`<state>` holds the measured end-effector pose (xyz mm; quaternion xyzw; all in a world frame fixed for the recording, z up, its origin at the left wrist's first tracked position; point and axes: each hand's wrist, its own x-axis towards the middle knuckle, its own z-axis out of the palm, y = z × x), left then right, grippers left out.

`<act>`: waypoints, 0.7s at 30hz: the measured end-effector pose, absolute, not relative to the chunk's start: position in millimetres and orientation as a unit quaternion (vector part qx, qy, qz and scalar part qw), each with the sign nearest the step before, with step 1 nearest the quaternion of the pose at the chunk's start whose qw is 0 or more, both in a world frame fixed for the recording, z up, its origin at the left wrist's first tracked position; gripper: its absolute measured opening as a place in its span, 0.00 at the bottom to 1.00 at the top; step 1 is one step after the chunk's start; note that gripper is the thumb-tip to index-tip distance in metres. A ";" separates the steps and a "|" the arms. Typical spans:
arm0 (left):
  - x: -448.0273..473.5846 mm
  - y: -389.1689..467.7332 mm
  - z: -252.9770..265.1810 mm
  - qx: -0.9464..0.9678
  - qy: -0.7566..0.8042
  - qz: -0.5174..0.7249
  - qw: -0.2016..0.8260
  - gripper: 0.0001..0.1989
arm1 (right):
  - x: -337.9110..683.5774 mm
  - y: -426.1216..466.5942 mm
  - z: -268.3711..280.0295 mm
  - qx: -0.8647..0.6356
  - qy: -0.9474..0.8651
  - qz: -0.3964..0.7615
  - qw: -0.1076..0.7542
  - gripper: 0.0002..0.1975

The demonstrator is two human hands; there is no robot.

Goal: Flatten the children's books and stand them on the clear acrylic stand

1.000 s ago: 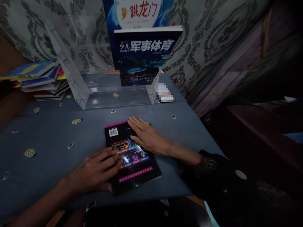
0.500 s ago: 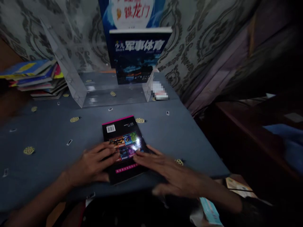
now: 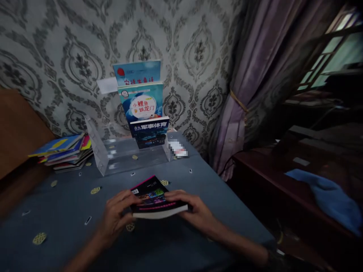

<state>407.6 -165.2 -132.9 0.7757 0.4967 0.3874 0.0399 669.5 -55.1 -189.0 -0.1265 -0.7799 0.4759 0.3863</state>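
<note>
A black book (image 3: 153,202) with a pink stripe, a barcode and small coloured pictures on its upward face is between my hands. Its near edge is tilted up, showing white pages. My left hand (image 3: 117,211) grips the left side, fingers on the cover and thumb at the edge below. The right side is gripped by my right hand (image 3: 195,211), fingers over the cover and the thumb underneath. Beyond the book stands a clear acrylic rack (image 3: 98,151). At its right end several books stand upright in steps, a dark blue book (image 3: 151,134) in front.
A pile of books (image 3: 68,151) lies left of the rack. A blurred-out white item (image 3: 178,148) rests by the rack's right end. The blue cloth-covered table (image 3: 70,200) has its right edge near a tied curtain (image 3: 227,132). A dark red surface with a blue cloth (image 3: 323,196) is at right.
My hands went from lying flat on the book to gripping its two sides, and its near edge has come up. The view has tilted up, showing more wall and upright books.
</note>
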 end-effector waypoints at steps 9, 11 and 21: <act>386.4 -133.9 -139.5 0.623 0.651 0.430 0.059 0.25 | 606.3 -23.7 -168.9 -0.192 -0.742 0.483 0.423 0.22; 380.5 -133.2 -149.5 0.605 0.687 0.400 0.042 0.25 | 595.8 -18.2 -174.1 -0.196 -0.761 0.458 0.416 0.21; 366.3 -122.6 -163.0 0.609 0.693 0.385 0.035 0.22 | 576.4 -11.2 -172.5 -0.227 -0.780 0.343 0.471 0.13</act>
